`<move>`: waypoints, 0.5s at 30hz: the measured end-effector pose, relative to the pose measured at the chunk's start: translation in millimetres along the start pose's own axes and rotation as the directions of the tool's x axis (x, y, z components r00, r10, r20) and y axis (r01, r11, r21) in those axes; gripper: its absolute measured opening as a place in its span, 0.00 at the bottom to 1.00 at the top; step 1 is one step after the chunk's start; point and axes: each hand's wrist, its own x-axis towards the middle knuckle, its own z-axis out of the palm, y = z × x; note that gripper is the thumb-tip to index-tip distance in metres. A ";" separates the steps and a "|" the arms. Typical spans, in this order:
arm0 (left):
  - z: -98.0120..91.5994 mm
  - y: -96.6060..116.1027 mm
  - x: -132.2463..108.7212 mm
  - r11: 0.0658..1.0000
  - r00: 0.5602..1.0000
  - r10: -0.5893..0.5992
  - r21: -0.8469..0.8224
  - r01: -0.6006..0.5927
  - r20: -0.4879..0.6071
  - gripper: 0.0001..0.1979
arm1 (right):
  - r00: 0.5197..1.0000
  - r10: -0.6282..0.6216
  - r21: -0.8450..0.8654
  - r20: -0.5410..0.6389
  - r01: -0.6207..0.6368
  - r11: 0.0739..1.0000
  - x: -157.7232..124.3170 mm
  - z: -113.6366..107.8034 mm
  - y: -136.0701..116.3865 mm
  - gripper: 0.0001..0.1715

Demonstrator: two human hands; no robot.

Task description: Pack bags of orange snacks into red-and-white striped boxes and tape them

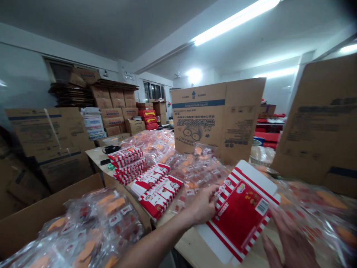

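A red-and-white striped paper box [240,219], flattened or nearly so with white flaps showing at both ends, is tilted above the table in front of me. My left hand [203,205] pinches its left edge, thumb and fingers closed on the card. By the opposite edge, near the printed barcode, my right hand [291,236] has its fingers apart; the fingertips are close to the card, and I cannot tell if they touch. Left of my left hand lie stacks of similar flat boxes [160,195], with more striped stacks [129,169] farther back.
Clear packets with orange pieces [192,169] heap across the table [185,242]. More packets [92,230] fill an open carton [50,219] at lower left. A tall cardboard carton [199,119] stands behind the heap, another [320,123] at right. Stacked cartons [111,111] line the back wall.
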 end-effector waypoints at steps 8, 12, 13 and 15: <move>34.8 -37.7 12.4 0.998 0.994 -0.045 0.046 0.041 0.097 0.22 | 0.921 0.285 -0.066 0.265 -0.278 0.958 66.6 -27.7 2.5 0.27; 43.1 -47.5 4.5 0.949 0.996 0.065 0.304 -0.083 0.069 0.21 | 0.618 0.365 0.226 0.696 -0.671 0.706 65.6 -34.8 9.4 0.11; 47.4 -51.1 -0.3 0.922 0.991 0.108 0.365 -0.127 0.074 0.20 | 0.606 0.335 0.314 0.721 -0.718 0.621 63.3 -32.8 8.2 0.14; 58.4 -63.0 -10.4 0.863 0.977 0.199 0.459 -0.212 0.079 0.23 | 0.650 0.299 0.465 0.699 -0.731 0.500 57.2 -24.6 4.3 0.19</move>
